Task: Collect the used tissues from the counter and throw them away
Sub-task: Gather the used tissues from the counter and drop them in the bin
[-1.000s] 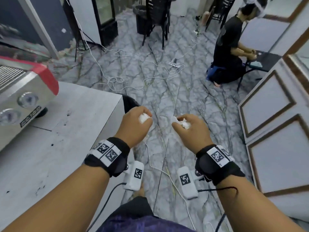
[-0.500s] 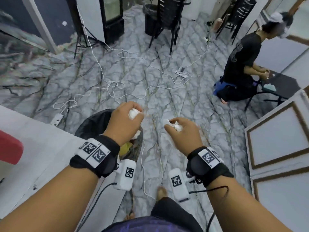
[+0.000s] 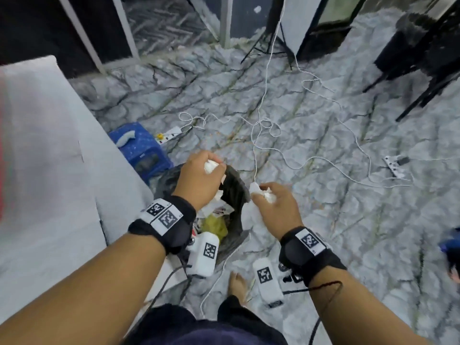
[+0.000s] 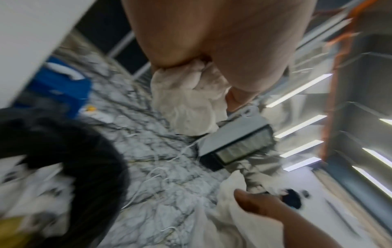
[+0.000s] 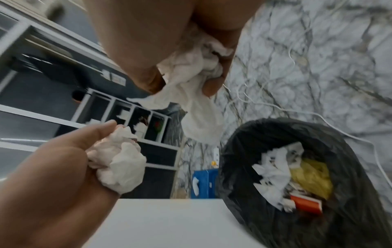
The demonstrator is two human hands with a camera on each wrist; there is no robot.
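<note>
Right now the person's left hand (image 3: pixel 199 180) hangs over the open mouth of a round bin lined with a black plastic bag (image 3: pixel 234 192), its grip curled tight around a crumpled white ball of tissue (image 3: pixel 211 166); the right wrist view shows that same wad bulging out between thumb and fingers (image 5: pixel 118 166). Just beside it, over the bin's right rim, the right hand (image 3: pixel 276 207) has its grip closed on a looser white tissue (image 3: pixel 267 195), pinched between thumb and fingertips, with a limp tail of it drooping down below the palm (image 5: pixel 197 107). The two hands are near each other but apart. Inside the bin lie torn white paper scraps (image 5: pixel 273 169), a crumpled yellow wrapper (image 5: pixel 311 177) and a small red-orange carton (image 5: pixel 305 203). The bin stands on a grey marble-patterned floor (image 3: pixel 323 220) right against the edge of a white tabletop (image 3: pixel 49 170), which fills the left of the head view. Beyond the bin, against the same edge, sits a blue plastic stool (image 3: pixel 139 148). Thin white cables (image 3: pixel 263 125) loop across the floor towards a white power strip (image 3: pixel 395 165) at the right. Both wrists carry black bands with printed square markers (image 3: pixel 163 215), and a bare foot (image 3: pixel 236 282) shows on the floor between the forearms. The left wrist view is blurred.
</note>
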